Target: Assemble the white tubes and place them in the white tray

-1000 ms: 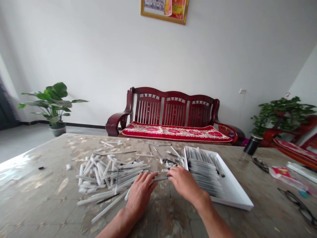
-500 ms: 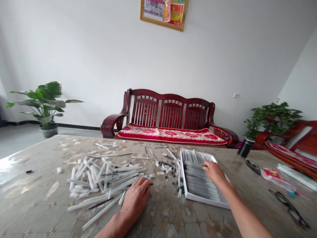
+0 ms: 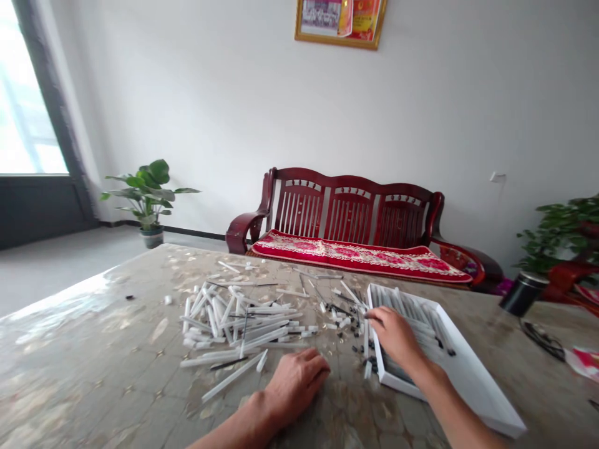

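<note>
My left hand (image 3: 298,378) rests on the table in front of the pile, its fingers curled inward. What they hold, if anything, is hidden. Loose translucent white tubes (image 3: 219,312), like pen barrels, lie heaped ahead of it, with thin black rods (image 3: 228,363) among them. At the left rim of a white box (image 3: 486,380) is my right hand (image 3: 397,335), its fingers closed together. A small dark bit shows at their tips, too unclear to name. Rows of pen-like tubes (image 3: 421,315) with dark ends lie inside the box, partly behind my right arm.
Small black and white pieces (image 3: 344,315) are scattered between pile and box. A black canister (image 3: 523,293) stands at the right, by a dark cable (image 3: 540,340). Beyond the table (image 3: 116,374) are a wooden bench (image 3: 346,212) and a potted plant (image 3: 150,196).
The view has swung left, so everything sits further right. My right hand has moved from over the tubes to the box's left rim. My left hand lies slightly further from the pile.
</note>
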{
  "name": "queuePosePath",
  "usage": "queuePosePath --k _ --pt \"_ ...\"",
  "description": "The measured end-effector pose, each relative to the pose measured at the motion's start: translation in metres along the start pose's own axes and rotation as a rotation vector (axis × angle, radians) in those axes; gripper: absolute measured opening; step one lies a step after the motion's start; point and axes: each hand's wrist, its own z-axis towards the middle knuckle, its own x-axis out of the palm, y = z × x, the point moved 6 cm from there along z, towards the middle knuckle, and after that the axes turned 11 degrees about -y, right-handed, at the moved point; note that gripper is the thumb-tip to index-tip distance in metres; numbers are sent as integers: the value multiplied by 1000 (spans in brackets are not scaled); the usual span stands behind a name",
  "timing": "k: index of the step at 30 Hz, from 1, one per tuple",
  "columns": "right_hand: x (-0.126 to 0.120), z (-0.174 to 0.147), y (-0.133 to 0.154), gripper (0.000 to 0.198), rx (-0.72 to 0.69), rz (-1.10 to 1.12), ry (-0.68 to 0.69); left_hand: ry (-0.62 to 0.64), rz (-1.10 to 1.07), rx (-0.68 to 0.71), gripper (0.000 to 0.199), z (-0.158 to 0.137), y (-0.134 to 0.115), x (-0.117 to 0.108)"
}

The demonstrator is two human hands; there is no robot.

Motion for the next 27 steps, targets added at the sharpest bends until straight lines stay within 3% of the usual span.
queuePosePath --k 5,10,16,27 --pt "50 0 113 28 -165 235 144 74 -47 81 18 -5 -8 5" --pt "102 8 169 21 -254 183 297 139 -104 257 5 -8 -14 15" --pt "117 16 184 15 -355 36 360 155 -108 300 2 -8 -15 19" --pt "110 8 157 21 -207 13 386 95 -116 229 17 -3 -10 14"
